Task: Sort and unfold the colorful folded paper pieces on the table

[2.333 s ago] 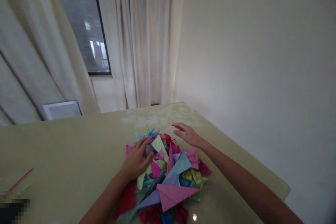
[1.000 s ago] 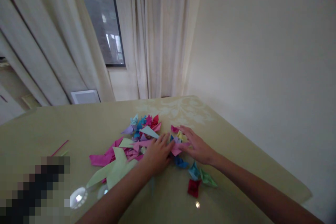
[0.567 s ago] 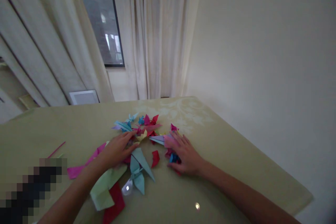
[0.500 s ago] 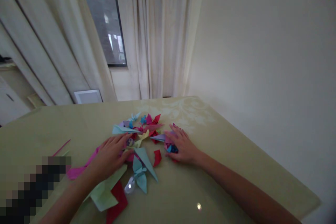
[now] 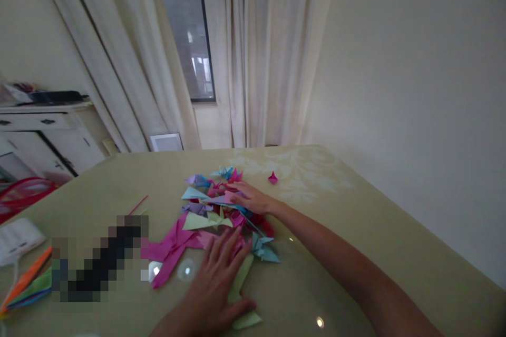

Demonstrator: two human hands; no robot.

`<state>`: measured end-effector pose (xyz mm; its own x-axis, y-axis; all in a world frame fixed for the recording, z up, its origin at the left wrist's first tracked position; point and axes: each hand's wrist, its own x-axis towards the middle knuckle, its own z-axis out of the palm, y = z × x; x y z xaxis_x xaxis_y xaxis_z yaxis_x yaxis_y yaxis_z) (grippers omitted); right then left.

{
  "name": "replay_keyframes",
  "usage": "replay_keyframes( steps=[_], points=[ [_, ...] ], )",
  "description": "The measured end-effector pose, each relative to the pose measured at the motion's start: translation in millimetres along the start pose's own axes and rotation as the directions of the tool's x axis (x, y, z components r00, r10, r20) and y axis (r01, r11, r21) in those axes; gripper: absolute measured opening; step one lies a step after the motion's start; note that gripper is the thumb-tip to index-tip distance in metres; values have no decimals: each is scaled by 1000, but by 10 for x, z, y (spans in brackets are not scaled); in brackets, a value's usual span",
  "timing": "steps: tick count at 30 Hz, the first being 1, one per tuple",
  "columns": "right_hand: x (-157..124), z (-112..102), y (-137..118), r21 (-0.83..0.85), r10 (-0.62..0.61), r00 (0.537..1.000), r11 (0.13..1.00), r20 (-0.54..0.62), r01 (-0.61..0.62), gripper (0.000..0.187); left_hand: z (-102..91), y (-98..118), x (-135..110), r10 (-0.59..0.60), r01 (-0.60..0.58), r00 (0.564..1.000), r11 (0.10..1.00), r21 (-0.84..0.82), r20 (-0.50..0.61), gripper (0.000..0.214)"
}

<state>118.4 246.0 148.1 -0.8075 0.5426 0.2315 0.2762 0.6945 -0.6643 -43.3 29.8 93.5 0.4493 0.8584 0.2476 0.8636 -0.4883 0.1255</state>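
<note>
A heap of coloured folded paper pieces [image 5: 215, 213] lies in the middle of the glossy yellow-green table [image 5: 356, 231]. My left hand [image 5: 217, 279] lies flat on the near side of the heap with its fingers spread, over pink and pale green sheets. My right hand [image 5: 249, 197] reaches to the far side of the heap with its fingers stretched out on pink and blue pieces. One small pink folded piece [image 5: 272, 178] sits apart, beyond the heap. A folded light blue piece [image 5: 264, 250] lies at the heap's near right.
A thin pink strip [image 5: 137, 204] lies left of the heap. At the far left are a white flat object [image 5: 18, 233], orange and green sheets [image 5: 26, 284] and a red basket [image 5: 23, 192]. Curtains, a window and a white cabinet [image 5: 43, 137] stand behind the table.
My left hand has drawn back toward me onto the near side of the heap. My right hand has moved to the far side. The papers are pushed closer together and the view has turned left.
</note>
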Motion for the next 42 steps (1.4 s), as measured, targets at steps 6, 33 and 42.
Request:
replay_keyframes(
  steps=[6, 33, 42],
  points=[
    [-791, -366, -104, 7, 41, 999, 999, -5, -41, 78, 82, 145, 763, 186, -184, 982, 982, -41, 30, 90],
    [60, -84, 404, -358, 323, 926, 855, -197, -375, 99, -561, -1280, -921, -422, 454, 890, 857, 244, -176, 75],
    [535, 109, 411, -362, 283, 936, 867, -209, -343, 87, -231, -1315, -1497, -439, 473, 879, 850, 230, -185, 86]
  ],
)
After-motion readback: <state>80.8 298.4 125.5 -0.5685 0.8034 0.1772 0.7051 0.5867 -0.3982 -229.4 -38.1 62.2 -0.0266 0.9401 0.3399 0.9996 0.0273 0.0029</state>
